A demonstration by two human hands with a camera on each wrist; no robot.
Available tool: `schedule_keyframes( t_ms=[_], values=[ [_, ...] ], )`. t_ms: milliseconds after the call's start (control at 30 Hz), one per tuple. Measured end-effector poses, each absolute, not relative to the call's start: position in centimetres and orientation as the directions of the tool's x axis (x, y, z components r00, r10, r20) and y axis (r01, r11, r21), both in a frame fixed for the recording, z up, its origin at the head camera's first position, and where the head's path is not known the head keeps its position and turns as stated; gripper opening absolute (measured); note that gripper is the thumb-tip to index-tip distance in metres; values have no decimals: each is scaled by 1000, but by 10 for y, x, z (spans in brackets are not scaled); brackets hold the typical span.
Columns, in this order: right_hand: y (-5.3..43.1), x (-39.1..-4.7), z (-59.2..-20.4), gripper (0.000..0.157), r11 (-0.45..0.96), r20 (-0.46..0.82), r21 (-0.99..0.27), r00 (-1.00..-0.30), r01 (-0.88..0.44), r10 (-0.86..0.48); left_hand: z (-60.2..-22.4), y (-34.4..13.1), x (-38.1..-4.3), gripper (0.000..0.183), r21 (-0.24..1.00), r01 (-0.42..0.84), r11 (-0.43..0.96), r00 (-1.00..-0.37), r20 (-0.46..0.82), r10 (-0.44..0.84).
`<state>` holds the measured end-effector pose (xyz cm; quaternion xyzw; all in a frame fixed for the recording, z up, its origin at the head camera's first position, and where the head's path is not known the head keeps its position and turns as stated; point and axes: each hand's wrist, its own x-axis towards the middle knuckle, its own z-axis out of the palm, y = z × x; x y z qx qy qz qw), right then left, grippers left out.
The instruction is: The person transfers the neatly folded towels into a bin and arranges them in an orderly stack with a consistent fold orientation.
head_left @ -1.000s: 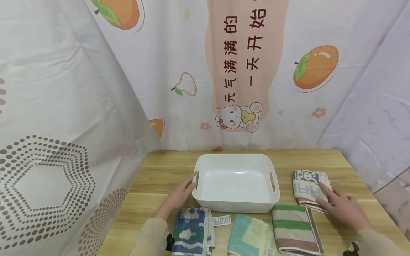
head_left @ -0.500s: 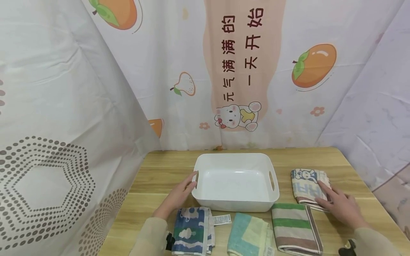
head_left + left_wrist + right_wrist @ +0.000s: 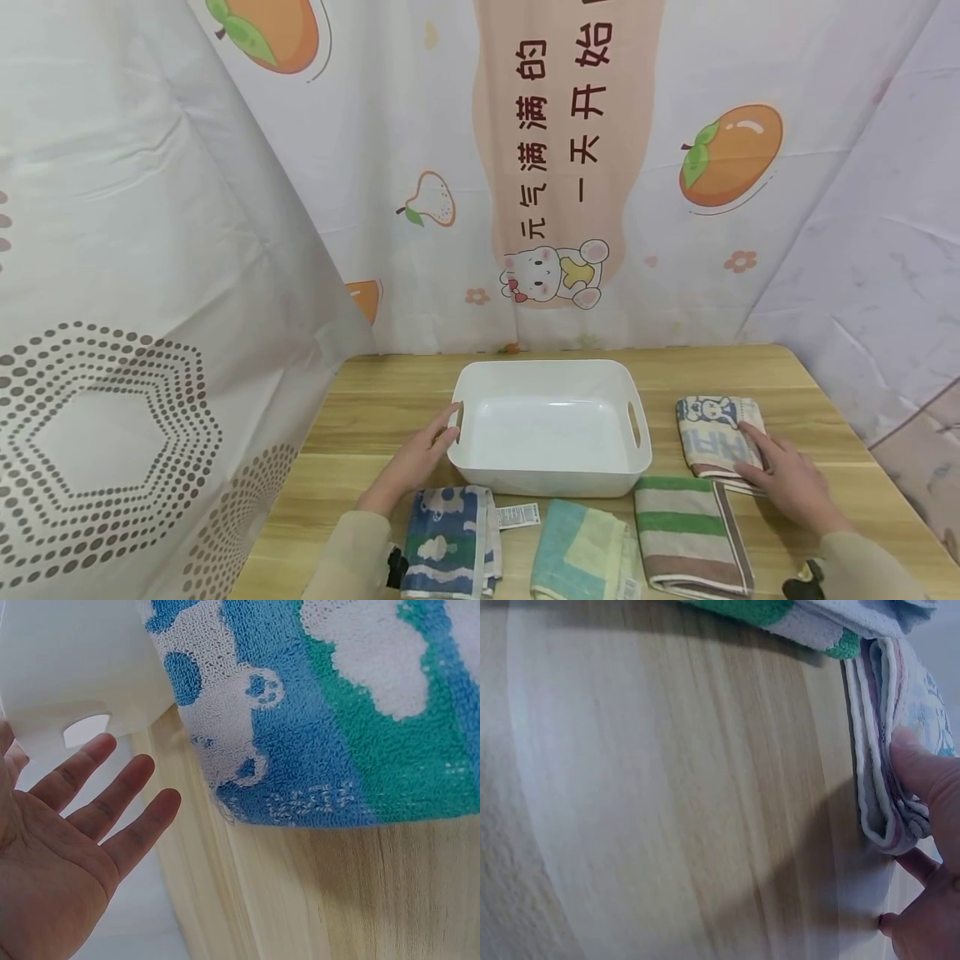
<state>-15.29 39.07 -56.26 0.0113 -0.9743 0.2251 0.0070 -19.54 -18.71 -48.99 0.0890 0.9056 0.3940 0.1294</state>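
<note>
My left hand (image 3: 420, 454) is at the left handle of a white plastic basin (image 3: 551, 483), fingertips right at the handle hole. Its other fingers (image 3: 105, 802) stand spread and nearly straight in the left wrist view. A blue, green and white folded towel (image 3: 446, 546) lies beside that wrist. On the right, my right hand (image 3: 795, 483) touches the near right part of a folded cream-and-blue towel (image 3: 712, 437) with a bear pattern. Its thumb (image 3: 919, 761) rests along the towel's layered edge in the right wrist view, while other fingers reach down beside the fold.
A teal-and-yellow folded towel (image 3: 581, 550) and a green, white and brown striped towel (image 3: 690, 533) lie in front of the basin. A white label (image 3: 517, 516) sticks out from the blue towel. Printed curtains (image 3: 450, 333) hang behind the wooden table (image 3: 390, 379).
The cream-and-blue towel and my right hand have shifted slightly left together. The left hand stays at the basin's handle. The head view has turned very slightly.
</note>
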Motion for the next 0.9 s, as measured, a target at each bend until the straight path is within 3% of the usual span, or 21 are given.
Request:
schedule_keyframes(
  t_ms=[233, 533, 900],
  values=[
    [383, -159, -559, 67, 875, 87, -479, -995, -76, -39, -491, -188, -195, 57, 737, 45, 675, -952, -174, 254],
    [378, -163, -553, 60, 849, 4, -528, -1000, 0, 3, -490, -188, -194, 59, 734, 44, 678, -955, -169, 245],
    [379, -164, -554, 51, 830, 79, -557, -997, -25, 22, -492, -188, -196, 61, 727, 36, 686, -954, -178, 240]
  ],
)
